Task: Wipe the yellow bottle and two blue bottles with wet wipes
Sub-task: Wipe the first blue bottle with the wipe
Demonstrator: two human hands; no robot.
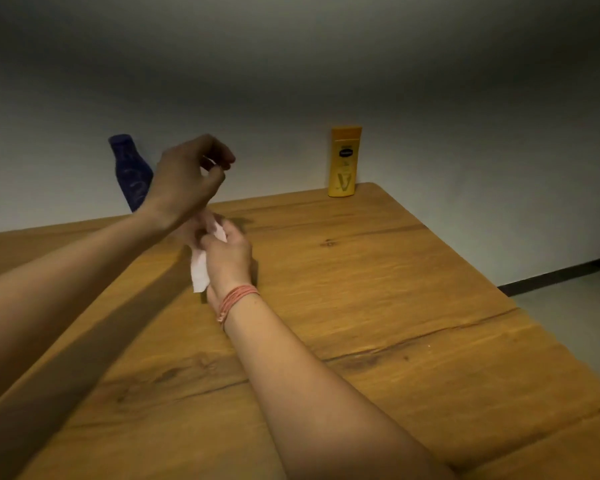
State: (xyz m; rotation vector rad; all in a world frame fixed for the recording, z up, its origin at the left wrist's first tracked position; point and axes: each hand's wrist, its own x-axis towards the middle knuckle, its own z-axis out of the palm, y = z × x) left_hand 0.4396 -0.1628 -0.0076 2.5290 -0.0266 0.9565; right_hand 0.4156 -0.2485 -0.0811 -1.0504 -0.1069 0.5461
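Note:
A yellow bottle [344, 161] stands upright at the table's far right corner against the wall. One dark blue bottle [129, 172] stands at the far left, partly hidden behind my left hand [187, 178]. A second blue bottle is not in view. A white wet wipe [199, 270] hangs between both hands above the table's middle. My left hand is raised, its fingertips pinched on the wipe's top end. My right hand [227, 252], with a red thread band at the wrist, grips the wipe lower down.
The wooden table [378, 306] runs to a right edge with grey floor [575, 306] beyond it. A pale wall [465, 150] stands right behind the bottles.

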